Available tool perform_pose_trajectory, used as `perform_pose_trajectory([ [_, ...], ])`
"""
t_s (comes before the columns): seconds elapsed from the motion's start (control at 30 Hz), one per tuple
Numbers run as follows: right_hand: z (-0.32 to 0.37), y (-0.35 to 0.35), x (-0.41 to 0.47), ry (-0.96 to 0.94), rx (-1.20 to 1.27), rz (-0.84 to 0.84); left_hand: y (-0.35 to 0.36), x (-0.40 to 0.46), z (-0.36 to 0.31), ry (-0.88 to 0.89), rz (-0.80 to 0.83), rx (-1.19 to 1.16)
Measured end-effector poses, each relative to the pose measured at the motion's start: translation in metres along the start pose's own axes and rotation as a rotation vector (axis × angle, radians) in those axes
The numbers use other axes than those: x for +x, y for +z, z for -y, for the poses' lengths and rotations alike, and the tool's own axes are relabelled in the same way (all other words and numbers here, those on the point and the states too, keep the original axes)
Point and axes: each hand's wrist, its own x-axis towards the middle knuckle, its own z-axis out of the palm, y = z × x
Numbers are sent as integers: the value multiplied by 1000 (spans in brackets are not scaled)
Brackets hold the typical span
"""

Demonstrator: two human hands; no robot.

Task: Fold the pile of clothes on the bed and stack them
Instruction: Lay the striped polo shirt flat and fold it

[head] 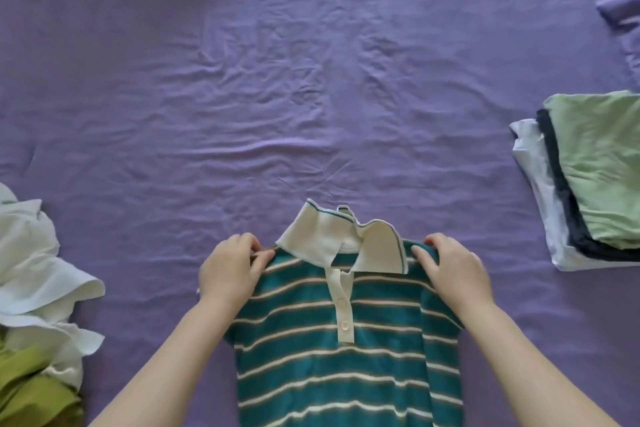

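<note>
left hand [230,269] and right hand [452,269] each pinch a shoulder of the striped polo [332,354], collar away from me, long axis running back toward me. folded stack [595,177] lies right, nearer the right hand.

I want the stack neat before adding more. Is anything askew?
Yes. In the folded stack at the right, the white shirt at the bottom sticks out past the green top. The collar of the striped shirt lies rumpled.
</note>
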Motion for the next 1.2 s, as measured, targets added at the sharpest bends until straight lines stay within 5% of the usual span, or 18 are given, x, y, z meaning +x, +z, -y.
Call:
perform_pose_trajectory([
  [0.17, -14, 0, -6, -95, -156, 85, 4, 9, 1, -136, 248, 178],
  [0.33, -9, -9, -3, -264, -317, -191, 5, 4, -6, 217, -120, 417],
  [0.5, 4, 15, -53, -356, -316, -137, 25, -28, -21, 202, -109, 427],
  [0.63, 3, 55, -131, -521, -348, 28, 65, -111, -35, 403, 205, 505],
  [0.8, -21, 71, -198, -279, -302, 135, 82, -193, -28, -172, 180, 235],
  [0.87, -26, 75, -221, -353, -310, 152, 84, -216, -26, -369, 222, 90],
  [1.0, -32, 77, -250, -465, -328, 203, 86, -254, -39, -460, 173, -93],
  [1.13, -32, 82, -277, -641, -328, 294, 88, -284, -39, -811, 17, -551],
  [1.2, -32, 82, -290, -678, -342, 360, 90, -300, -31, -840, 87, -678],
])
